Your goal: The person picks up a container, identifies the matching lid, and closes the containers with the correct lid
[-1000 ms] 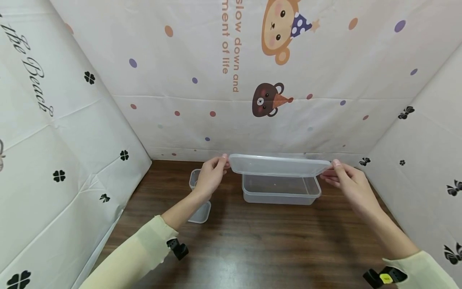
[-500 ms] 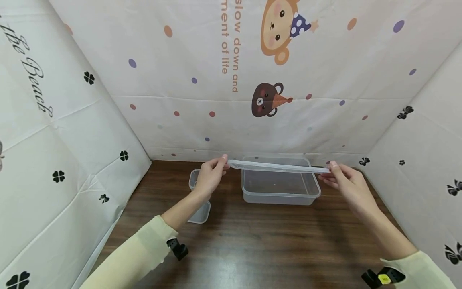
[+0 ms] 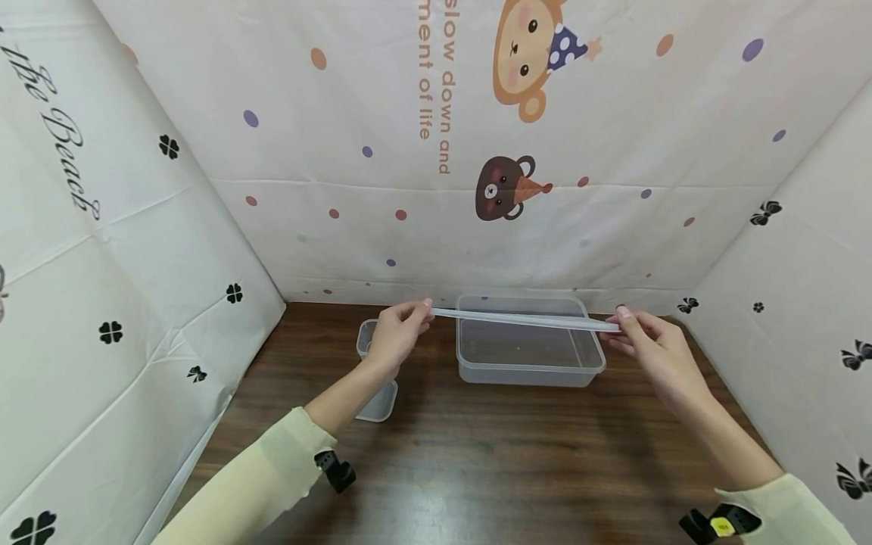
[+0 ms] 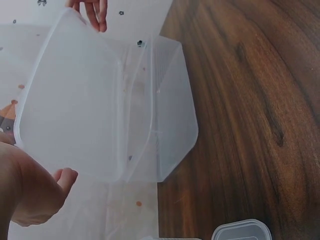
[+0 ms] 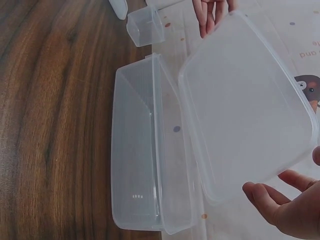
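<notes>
A translucent plastic lid is held in the air between both hands, nearly edge-on in the head view and with its broad face showing in both wrist views. My left hand pinches one short end with thumb and fingers. At the opposite end, my right hand grips the lid in the same way. Beneath and behind it, a clear rectangular food container sits uncovered on the table, with nothing visible inside. In the right wrist view the lid overlaps the container's rim side.
A small clear container stands at the back left, partly behind the left hand. In front of it lies a small lid, partly covered by the left forearm. Printed white cloth walls in the brown wooden table at back and sides.
The large lid has tilted from showing its face to nearly edge-on in the head view, uncovering more of the container behind. The right hand has shifted slightly left and down; the left hand has barely moved.
</notes>
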The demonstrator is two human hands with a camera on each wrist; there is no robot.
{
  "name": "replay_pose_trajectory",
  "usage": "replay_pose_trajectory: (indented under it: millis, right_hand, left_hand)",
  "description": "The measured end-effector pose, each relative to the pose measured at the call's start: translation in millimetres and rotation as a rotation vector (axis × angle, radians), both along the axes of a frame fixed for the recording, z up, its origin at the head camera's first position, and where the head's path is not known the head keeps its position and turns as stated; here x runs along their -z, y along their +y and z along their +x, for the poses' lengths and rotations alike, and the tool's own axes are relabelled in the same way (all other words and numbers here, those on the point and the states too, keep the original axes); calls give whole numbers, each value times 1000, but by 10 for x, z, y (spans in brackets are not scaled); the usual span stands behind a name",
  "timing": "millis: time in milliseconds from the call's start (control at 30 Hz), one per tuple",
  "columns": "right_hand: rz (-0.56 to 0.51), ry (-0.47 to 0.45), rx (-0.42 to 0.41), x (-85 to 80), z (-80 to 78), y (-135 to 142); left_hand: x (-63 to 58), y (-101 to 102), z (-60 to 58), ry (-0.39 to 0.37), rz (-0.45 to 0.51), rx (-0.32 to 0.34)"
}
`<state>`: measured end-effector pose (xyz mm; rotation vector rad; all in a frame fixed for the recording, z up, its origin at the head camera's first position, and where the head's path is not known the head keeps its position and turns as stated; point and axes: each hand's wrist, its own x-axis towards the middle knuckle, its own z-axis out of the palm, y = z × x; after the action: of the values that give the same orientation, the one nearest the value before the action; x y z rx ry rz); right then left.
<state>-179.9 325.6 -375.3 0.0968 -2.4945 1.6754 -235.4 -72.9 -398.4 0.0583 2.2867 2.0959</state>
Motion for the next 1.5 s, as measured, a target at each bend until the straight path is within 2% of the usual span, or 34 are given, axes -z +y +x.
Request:
replay_pose_trajectory:
  millis: [233, 433, 567, 767, 900, 1067, 1300, 1500]
  right_hand:
    - [64, 22, 25, 17, 15, -6]
    - [143, -21, 76, 22, 34, -11]
    - [212, -33, 103, 59, 32, -21]
    - [194, -49, 68, 142, 20, -49]
    - [170, -70, 48, 186, 11, -47]
    - [162, -97, 35, 255, 1, -20]
    - [138, -91, 38, 336, -29, 14]
    - [184, -136, 46, 377, -73, 46]
  left_hand:
    - [25, -11, -28, -20, 93, 29]
    - [27, -7, -33, -62, 188, 38]
    - [85, -5, -55, -81, 202, 46]
    - [166, 2, -78, -127, 169, 23]
    - [186, -2, -69, -125, 115, 38]
    - [237, -4, -56, -114, 31, 82]
    - [313, 8, -42, -111, 21, 151]
    - [343, 29, -14, -101, -12, 206]
